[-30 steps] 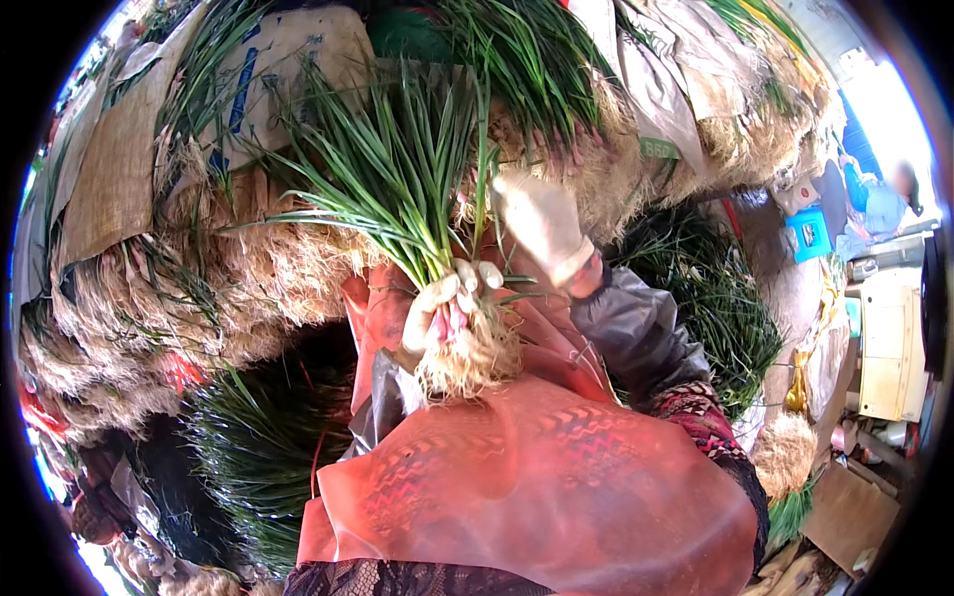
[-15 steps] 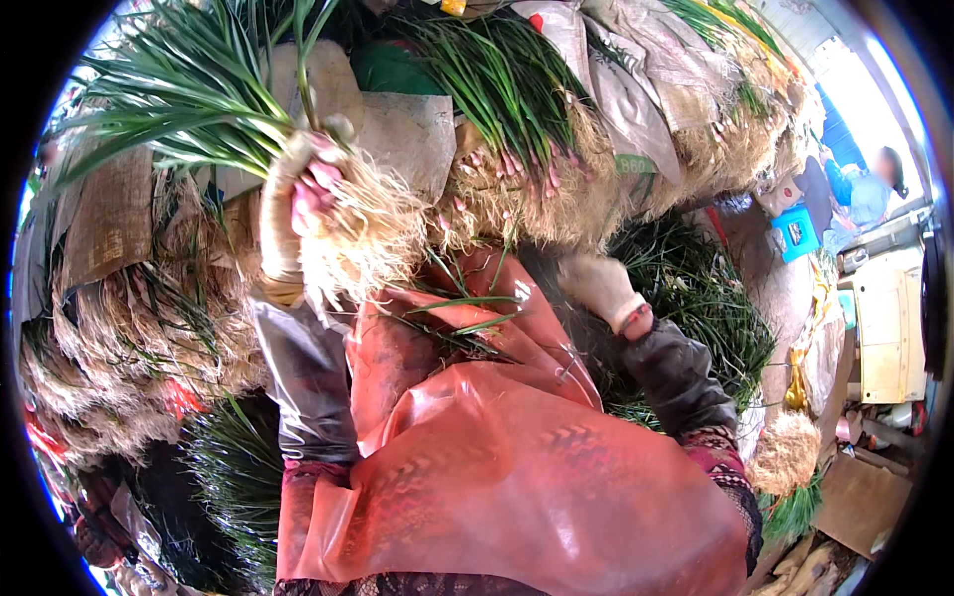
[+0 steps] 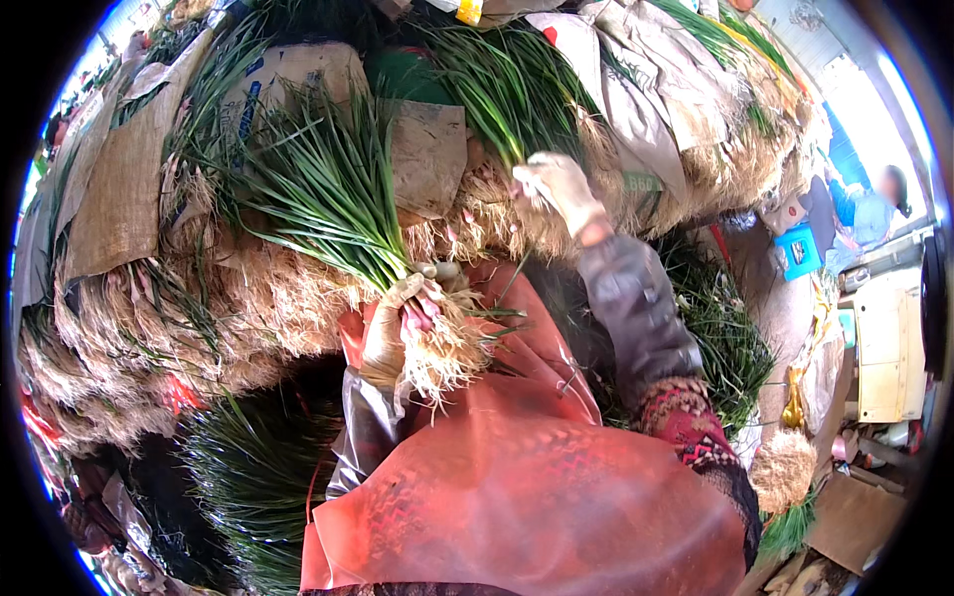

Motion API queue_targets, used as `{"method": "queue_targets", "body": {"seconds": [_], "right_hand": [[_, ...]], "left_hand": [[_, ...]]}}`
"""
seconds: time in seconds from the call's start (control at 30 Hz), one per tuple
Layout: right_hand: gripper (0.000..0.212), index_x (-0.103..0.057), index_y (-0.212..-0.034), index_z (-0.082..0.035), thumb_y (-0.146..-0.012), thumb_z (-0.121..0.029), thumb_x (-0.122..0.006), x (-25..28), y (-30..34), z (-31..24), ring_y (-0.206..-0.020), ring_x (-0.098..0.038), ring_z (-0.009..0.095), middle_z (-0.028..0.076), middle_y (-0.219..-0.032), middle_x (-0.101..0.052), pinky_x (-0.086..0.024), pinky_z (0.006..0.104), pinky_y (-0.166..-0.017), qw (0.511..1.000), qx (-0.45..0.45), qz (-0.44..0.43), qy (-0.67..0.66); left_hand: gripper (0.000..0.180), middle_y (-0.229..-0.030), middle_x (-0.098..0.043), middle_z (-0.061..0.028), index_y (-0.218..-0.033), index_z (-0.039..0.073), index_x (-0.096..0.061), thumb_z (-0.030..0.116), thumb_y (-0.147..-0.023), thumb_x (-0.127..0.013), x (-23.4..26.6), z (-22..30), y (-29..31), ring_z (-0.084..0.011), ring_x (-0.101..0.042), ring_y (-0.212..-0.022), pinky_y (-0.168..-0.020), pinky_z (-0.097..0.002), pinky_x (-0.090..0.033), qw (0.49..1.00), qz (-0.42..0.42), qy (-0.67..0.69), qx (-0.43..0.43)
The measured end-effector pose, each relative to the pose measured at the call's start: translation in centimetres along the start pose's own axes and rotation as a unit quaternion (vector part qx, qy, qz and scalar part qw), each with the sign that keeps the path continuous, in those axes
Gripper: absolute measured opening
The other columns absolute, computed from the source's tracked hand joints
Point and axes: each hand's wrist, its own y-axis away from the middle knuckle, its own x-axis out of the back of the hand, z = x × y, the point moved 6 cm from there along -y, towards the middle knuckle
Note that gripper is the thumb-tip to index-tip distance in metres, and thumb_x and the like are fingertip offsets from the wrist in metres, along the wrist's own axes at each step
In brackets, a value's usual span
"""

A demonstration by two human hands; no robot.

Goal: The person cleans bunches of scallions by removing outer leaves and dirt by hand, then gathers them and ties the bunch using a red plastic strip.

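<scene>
My left hand [image 3: 390, 323], in a pale glove, is wrapped round a bunch of scallions [image 3: 422, 308] above my lap. Its long green leaves fan up and to the left; the pinkish bulbs and tangled pale roots stick out on the right of the fist. My right hand [image 3: 556, 194], gloved too, reaches forward to the pile. Its fingers are closed at the lower stems of loose scallions [image 3: 502, 94], whose leaves run up and away from it; the bulbs there are mostly hidden by the hand.
A red waterproof apron [image 3: 527, 487] covers my lap. Root-fringed scallion heaps [image 3: 248, 298] line the front, partly under sacks [image 3: 636, 70]. More greens [image 3: 253, 477] lie at the lower left, and a leafy heap [image 3: 715, 318] at right. Beyond are a blue container [image 3: 797, 250] and another person [image 3: 874, 214].
My left hand has brought its bunch down and to the right, nearer my lap. My right hand has moved forward and left from beside the apron to the scallions on the pile.
</scene>
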Motion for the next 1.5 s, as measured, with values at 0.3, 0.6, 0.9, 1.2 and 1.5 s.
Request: {"method": "queue_targets", "body": {"seconds": [0.3, 0.6, 0.9, 1.2, 1.5], "right_hand": [[0.042, -0.048, -0.124, 0.007, -0.09, -0.015, -0.061, -9.1, 12.0, 7.0, -0.096, -0.062, 0.017, 0.015, -0.113, -0.062, -0.051, 0.0242, -0.08, 0.948, -0.066, -0.151, -0.273], [0.018, -0.066, -0.084, -0.012, -0.082, -0.03, -0.065, -7.1, 9.7, 0.8, -0.058, -0.059, 0.024, 0.008, -0.068, -0.062, -0.046, 0.036, -0.053, 0.795, 0.329, 0.149, 0.487], [0.021, -0.063, -0.098, -0.004, -0.095, -0.02, -0.05, -0.9, 7.6, 5.1, -0.056, -0.047, 0.005, -0.004, -0.065, -0.052, -0.037, 0.0183, -0.047, 0.978, -0.017, 0.024, -0.208], [0.022, -0.066, -0.09, -0.002, -0.089, -0.024, -0.061, -9.1, 11.8, 3.7, -0.05, -0.056, 0.012, -0.001, -0.058, -0.056, -0.04, 0.0231, -0.044, 0.949, -0.114, -0.205, -0.21], [0.025, -0.067, -0.074, -0.013, -0.086, -0.033, -0.059, -3.4, 12.4, 0.6, -0.057, -0.062, 0.024, 0.008, -0.062, -0.062, -0.047, 0.0363, -0.049, 0.83, 0.277, 0.266, 0.403]], "left_hand": [[0.03, -0.077, -0.064, -0.01, -0.108, -0.005, -0.058, 0.018, -0.089, -0.057, -2.2, -4.4, -0.2, -0.0133, -0.059, -0.061, -0.058, -0.0212, -0.048, 0.992, -0.007, -0.083, 0.093], [0.02, -0.076, -0.062, -0.009, -0.1, 0.0, -0.057, 0.014, -0.086, -0.059, -1.5, -4.9, -0.2, -0.0162, -0.061, -0.069, -0.071, -0.0271, -0.052, 0.997, -0.027, 0.019, 0.064], [0.019, -0.073, -0.061, -0.011, -0.1, 0.001, -0.055, 0.014, -0.086, -0.059, -1.8, -4.4, 0.2, -0.0149, -0.057, -0.056, -0.052, -0.0229, -0.046, 0.999, -0.011, 0.01, 0.04], [0.025, -0.072, -0.061, -0.0111, -0.106, -0.001, -0.053, 0.012, -0.085, -0.06, -1.0, -2.4, 0.9, -0.0127, -0.054, -0.047, -0.038, -0.0202, -0.04, 0.98, 0.041, -0.192, 0.013], [0.025, -0.092, -0.062, -0.0116, -0.1, 0.0, -0.056, 0.022, -0.088, -0.058, -1.3, -3.3, 0.4, -0.0106, -0.057, -0.056, -0.048, -0.0211, -0.049, 0.991, 0.045, -0.119, 0.049]]}}
